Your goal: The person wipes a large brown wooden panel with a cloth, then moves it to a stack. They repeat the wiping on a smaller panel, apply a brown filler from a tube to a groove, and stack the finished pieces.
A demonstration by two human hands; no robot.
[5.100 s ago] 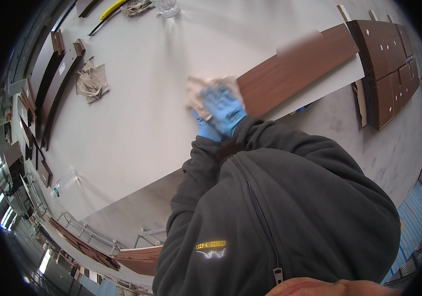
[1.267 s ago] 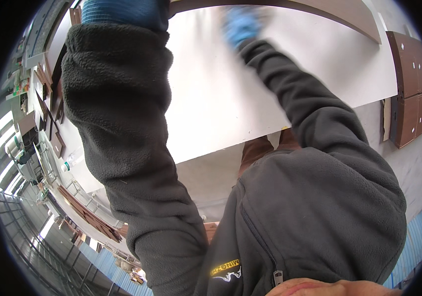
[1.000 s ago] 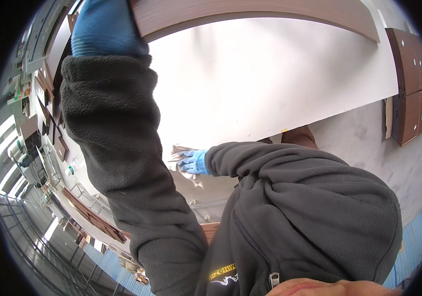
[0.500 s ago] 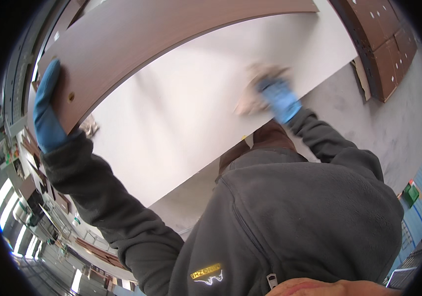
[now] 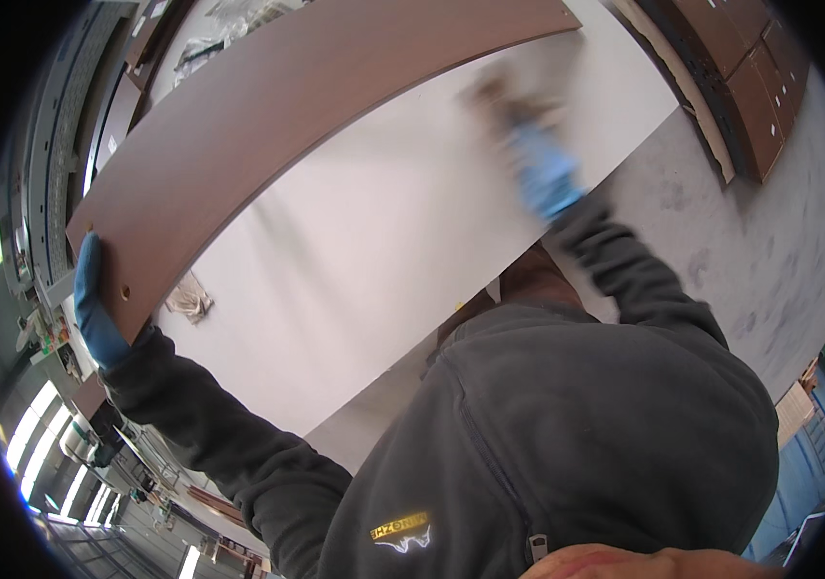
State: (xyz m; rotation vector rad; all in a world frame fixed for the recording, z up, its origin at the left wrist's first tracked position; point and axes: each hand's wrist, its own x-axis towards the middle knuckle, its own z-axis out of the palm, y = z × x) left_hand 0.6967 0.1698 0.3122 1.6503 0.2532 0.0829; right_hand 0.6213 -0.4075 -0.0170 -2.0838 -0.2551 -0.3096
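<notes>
Clamping its fingers on one end of a long, flat, wood-grained brown board (image 5: 268, 116) over the smooth white table (image 5: 364, 261) is the blue-gloved left hand (image 5: 96, 311); over the table's right part, the right hand (image 5: 542, 172) meets a beige cloth (image 5: 492, 96) — both blurred, finger closure cannot be told.

Lettered in dark capitals at the chest, labelled in white farther off.
Bears a yellow strip (image 5: 399, 527) of lettering on the dark grey jacket (image 5: 586, 415), with a white line emblem (image 5: 403, 544) just below. Shows small white labels (image 5: 774, 129) on the brown stack (image 5: 742, 116) at upper right, too tiny to read.
</notes>
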